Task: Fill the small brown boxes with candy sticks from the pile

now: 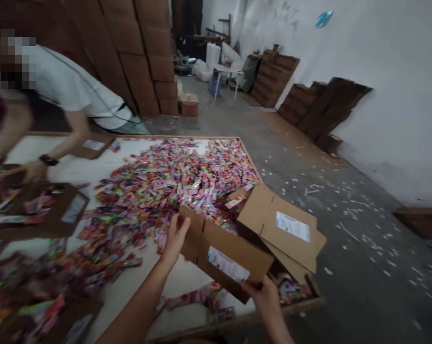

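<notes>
My left hand [175, 237] grips the left end of a brown cardboard box [226, 255] with a white label, and my right hand [264, 295] holds its near bottom corner. The box is tipped toward the table with its flaps [278, 224] hanging open to the right. Colourful small packets [173, 174] lie heaped across the white tabletop [80, 167] just beyond the box's mouth, and several show inside it.
A person in a white shirt [70, 88] bends over the table's left side, a watch on the wrist, near other cardboard boxes [54, 210] of packets. Stacked cartons [144, 52] stand behind. Flattened cardboard [319, 107] leans on the right wall. Paper scraps litter the concrete floor [345, 224].
</notes>
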The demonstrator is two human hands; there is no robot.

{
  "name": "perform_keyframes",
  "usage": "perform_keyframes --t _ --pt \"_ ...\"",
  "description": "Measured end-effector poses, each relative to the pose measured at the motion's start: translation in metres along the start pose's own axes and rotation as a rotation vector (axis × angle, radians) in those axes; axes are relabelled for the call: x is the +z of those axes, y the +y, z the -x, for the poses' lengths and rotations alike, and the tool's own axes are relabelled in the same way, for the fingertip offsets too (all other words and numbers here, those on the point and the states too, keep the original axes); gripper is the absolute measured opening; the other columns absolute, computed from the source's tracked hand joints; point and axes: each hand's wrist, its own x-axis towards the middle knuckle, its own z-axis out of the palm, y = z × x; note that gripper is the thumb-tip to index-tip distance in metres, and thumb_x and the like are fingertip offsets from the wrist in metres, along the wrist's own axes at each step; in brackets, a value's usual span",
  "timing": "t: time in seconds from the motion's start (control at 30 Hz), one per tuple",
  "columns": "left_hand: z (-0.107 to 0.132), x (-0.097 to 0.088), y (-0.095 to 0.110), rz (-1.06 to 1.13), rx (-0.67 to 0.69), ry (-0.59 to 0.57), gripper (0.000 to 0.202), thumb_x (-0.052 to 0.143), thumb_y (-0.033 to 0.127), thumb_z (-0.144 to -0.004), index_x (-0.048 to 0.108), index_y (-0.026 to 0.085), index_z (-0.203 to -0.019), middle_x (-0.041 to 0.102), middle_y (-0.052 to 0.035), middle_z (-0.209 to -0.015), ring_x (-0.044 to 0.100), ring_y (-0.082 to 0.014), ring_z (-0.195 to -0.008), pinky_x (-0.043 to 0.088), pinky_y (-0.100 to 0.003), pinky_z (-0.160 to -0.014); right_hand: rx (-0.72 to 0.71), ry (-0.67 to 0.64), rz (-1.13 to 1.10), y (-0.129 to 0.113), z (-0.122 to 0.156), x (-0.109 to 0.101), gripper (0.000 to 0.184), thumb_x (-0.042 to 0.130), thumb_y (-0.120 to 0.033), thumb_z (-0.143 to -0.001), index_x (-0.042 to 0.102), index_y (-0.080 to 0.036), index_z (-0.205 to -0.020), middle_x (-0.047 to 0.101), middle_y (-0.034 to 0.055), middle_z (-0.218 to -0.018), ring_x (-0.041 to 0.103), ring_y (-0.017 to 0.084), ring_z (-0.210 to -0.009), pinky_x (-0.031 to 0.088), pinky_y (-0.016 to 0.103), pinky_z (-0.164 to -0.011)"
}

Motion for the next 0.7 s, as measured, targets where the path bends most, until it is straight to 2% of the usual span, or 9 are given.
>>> perform_keyframes --t 0.1,0.17,0.23,0.3,0.4,0.47,0.57,0.63,0.7 --pt "0.026 -0.066 -0.017 0.004 -0.195 0.209 0.049 0.066 0.059 -0.075 0.059 0.018 -0.100 0.067 -0.0056 -0.098 0.062 -0.0221 -0.097 0.047 -0.035 -0.090 0.023 -0.102 -0.086 0.016 0.019 0.070 0.046 0.083 -0.050 -0.053 0.072 -0.021 -0.087 0.075 0.0073 -0.088 0.068 0.030 -0.086 0.056 0.041 -0.078" --pt "0.042 -0.099 -0.031 0.030 -0.324 0.324 0.052 0.068 0.058 -0.073 0.057 0.018 -0.104 0.067 -0.0078 -0.105 0.061 -0.0239 -0.102 0.046 -0.037 -0.093 -0.010 -0.129 -0.149 0.014 0.024 0.105 0.049 0.076 -0.052 -0.064 0.070 -0.022 -0.102 0.072 0.0059 -0.107 0.064 0.028 -0.104 0.052 0.039 -0.090" --pt "0.056 -0.127 -0.038 0.048 -0.331 0.376 0.051 0.065 0.055 -0.076 0.055 0.018 -0.110 0.065 -0.0094 -0.114 0.060 -0.0251 -0.109 0.044 -0.039 -0.098 -0.009 -0.139 -0.167 0.004 0.025 0.134 0.048 0.070 -0.057 -0.071 0.070 -0.021 -0.103 0.071 0.0052 -0.107 0.062 0.026 -0.107 0.050 0.037 -0.092" --pt "0.068 -0.151 -0.038 0.035 -0.247 0.308 0.050 0.063 0.050 -0.078 0.055 0.019 -0.115 0.064 -0.0099 -0.120 0.058 -0.0262 -0.115 0.042 -0.040 -0.102 0.022 -0.172 -0.196 -0.010 0.025 0.160 0.048 0.068 -0.059 -0.071 0.071 -0.019 -0.098 0.072 0.0054 -0.102 0.062 0.025 -0.104 0.049 0.035 -0.090" --pt "0.083 -0.181 -0.037 -0.028 -0.159 0.083 0.058 0.067 0.047 -0.073 0.055 0.020 -0.123 0.059 -0.0108 -0.132 0.051 -0.0281 -0.127 0.039 -0.039 -0.107 0.078 -0.221 -0.282 -0.030 0.026 0.193 0.047 0.074 -0.053 -0.064 0.072 -0.018 -0.096 0.073 0.0053 -0.099 0.063 0.025 -0.103 0.050 0.034 -0.088" --pt "0.092 -0.195 -0.044 -0.047 -0.170 0.002 0.065 0.069 0.047 -0.070 0.053 0.021 -0.128 0.055 -0.0118 -0.137 0.047 -0.0293 -0.131 0.039 -0.039 -0.107 0.161 -0.252 -0.272 -0.040 0.027 0.203 0.044 0.071 -0.053 -0.064 0.072 -0.018 -0.090 0.074 0.0067 -0.094 0.064 0.026 -0.097 0.052 0.035 -0.081" --pt "0.107 -0.203 -0.063 -0.050 -0.161 0.022 0.068 0.071 0.042 -0.067 0.049 0.020 -0.127 0.058 -0.0126 -0.130 0.054 -0.0293 -0.122 0.045 -0.040 -0.100 0.278 -0.426 -0.161 -0.036 0.027 0.199 0.041 0.067 -0.056 -0.068 0.069 -0.017 -0.081 0.072 0.0086 -0.088 0.066 0.026 -0.088 0.054 0.036 -0.071" --pt "0.119 -0.199 -0.076 -0.072 -0.112 0.021 0.054 0.069 0.034 -0.068 0.053 0.020 -0.117 0.063 -0.0098 -0.117 0.059 -0.0264 -0.111 0.047 -0.039 -0.096 0.240 -0.528 0.008 -0.020 0.029 0.190 0.036 0.072 -0.048 -0.063 0.067 -0.018 -0.083 0.070 0.0063 -0.083 0.066 0.024 -0.078 0.054 0.037 -0.067" --pt "0.131 -0.191 -0.084 -0.092 -0.041 -0.003 0.033 0.063 0.028 -0.073 0.059 0.020 -0.105 0.065 -0.0070 -0.105 0.061 -0.0234 -0.103 0.048 -0.038 -0.094 0.085 -0.502 0.214 0.000 0.035 0.183 0.041 0.078 -0.034 -0.054 0.067 -0.019 -0.090 0.069 0.0035 -0.081 0.065 0.023 -0.074 0.055 0.040 -0.069"
